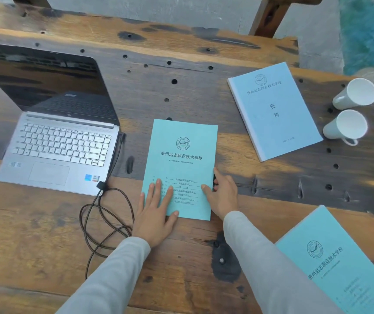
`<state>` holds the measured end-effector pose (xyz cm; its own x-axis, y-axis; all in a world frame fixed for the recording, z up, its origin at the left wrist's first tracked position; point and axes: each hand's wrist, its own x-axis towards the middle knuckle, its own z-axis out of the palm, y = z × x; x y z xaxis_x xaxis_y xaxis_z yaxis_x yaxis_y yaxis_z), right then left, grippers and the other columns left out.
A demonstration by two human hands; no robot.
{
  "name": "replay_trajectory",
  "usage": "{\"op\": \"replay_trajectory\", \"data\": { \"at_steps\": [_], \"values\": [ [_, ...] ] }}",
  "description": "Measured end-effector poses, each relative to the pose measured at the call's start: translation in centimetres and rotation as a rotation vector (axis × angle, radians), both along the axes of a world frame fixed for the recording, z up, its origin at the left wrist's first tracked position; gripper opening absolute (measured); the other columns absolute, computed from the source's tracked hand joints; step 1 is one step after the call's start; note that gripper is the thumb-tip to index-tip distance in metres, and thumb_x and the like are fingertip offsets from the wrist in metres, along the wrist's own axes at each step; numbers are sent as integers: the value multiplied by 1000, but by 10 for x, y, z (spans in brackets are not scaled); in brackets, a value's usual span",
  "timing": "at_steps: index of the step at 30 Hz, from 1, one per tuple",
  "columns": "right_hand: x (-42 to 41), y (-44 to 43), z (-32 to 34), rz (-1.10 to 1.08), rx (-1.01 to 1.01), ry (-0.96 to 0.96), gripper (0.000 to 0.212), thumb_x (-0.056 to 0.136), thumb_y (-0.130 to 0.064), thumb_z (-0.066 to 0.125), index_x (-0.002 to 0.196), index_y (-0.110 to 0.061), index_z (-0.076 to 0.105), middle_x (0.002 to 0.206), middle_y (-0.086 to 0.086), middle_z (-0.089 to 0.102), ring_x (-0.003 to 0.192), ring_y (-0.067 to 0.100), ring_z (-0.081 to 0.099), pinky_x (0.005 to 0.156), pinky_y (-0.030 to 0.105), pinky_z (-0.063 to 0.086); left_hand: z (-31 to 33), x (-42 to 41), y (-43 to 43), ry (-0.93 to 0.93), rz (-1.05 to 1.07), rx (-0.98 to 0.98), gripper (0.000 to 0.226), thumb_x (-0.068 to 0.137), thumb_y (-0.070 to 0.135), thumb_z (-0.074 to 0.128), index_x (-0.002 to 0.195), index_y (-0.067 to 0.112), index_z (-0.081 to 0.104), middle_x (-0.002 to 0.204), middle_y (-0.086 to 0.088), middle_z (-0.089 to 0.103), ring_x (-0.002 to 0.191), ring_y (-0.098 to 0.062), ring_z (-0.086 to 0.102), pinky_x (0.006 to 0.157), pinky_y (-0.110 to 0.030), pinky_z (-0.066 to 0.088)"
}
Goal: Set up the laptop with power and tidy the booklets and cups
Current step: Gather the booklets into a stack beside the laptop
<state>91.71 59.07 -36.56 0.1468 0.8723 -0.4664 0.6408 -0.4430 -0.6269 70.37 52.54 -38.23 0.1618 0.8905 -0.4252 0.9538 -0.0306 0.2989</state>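
Hands first: my left hand [153, 214] lies flat and open, fingers spread, on the lower left corner of the teal booklet [180, 166] at the table's [45, 234] centre. My right hand [222, 193] is open too, fingertips on the booklet's lower right edge, thumb pointing along that edge. Neither grips anything. Just left of the booklet, a dark power cable [106, 223] loops on the wood and runs up to the right side of the open silver laptop [54, 150], whose screen is dark. Farther right, well apart, a thicker pale blue booklet [274, 109] lies tilted. Beside it, near the table's right edge, two white cups [349, 109] lie on their sides, mouths toward me. A second teal booklet [337, 264] rests at lower right, beside my right sleeve.
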Motion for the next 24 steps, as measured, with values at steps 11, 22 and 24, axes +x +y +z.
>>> {"op": "replay_trajectory", "data": {
  "at_steps": [11,22,24],
  "values": [
    [147,57,22,11,140,-214,64,98,-31,62,154,-14,37,151,13,41,143,29,35,116,34,26,33,161,106,-414,91,102,68,99,27,52,158,14,22,165,-7,26,151,-23,22,121,-36,21],
    [232,128,10,293,21,-353,83,98,-56,47,162,-23,6,168,16,-9,155,32,-7,125,45,6,28,282,181,-937,769,-141,54,90,3,61,137,25,44,112,13,68,107,-13,65,80,-21,49],
    [232,127,2,336,-9,-378,83,98,-59,45,161,-21,9,168,17,-10,155,34,-7,125,45,7,37,293,188,-1113,920,-210,47,89,-10,53,124,21,47,112,5,71,102,-14,69,72,-25,55]
  ]
}}
